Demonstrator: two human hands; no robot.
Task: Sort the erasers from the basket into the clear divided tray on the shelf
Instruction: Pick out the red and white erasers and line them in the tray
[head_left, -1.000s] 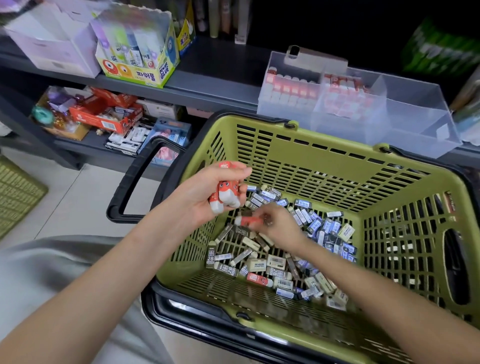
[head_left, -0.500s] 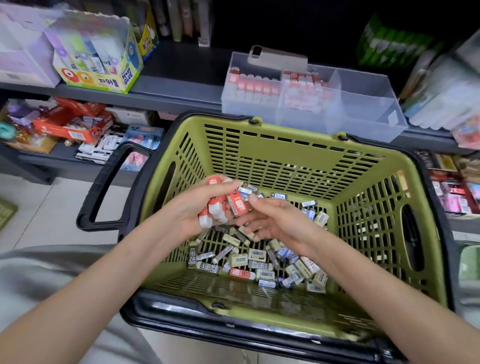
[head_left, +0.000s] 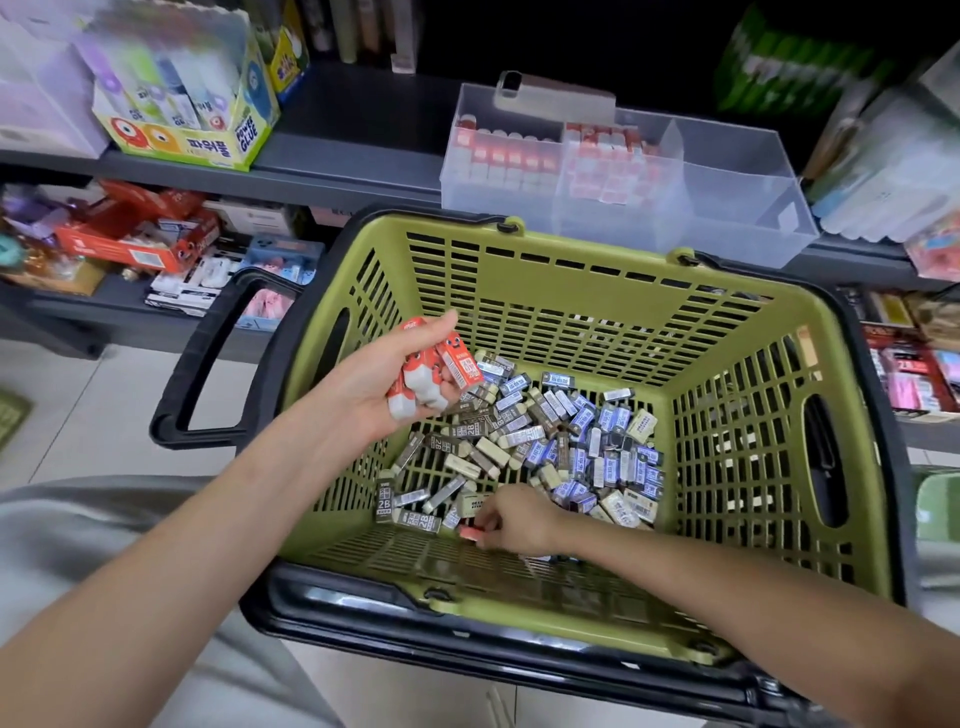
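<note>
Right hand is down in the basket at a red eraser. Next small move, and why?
Probably lift the red eraser clear with the right hand and add it to the red bunch the left hand grips: the fingers seem to pinch it, and it matches those.

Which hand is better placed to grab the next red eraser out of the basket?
Right. The right hand is down in the basket, fingers pinching a loose red eraser. The left hand is raised over the basket, full of red erasers.
</note>
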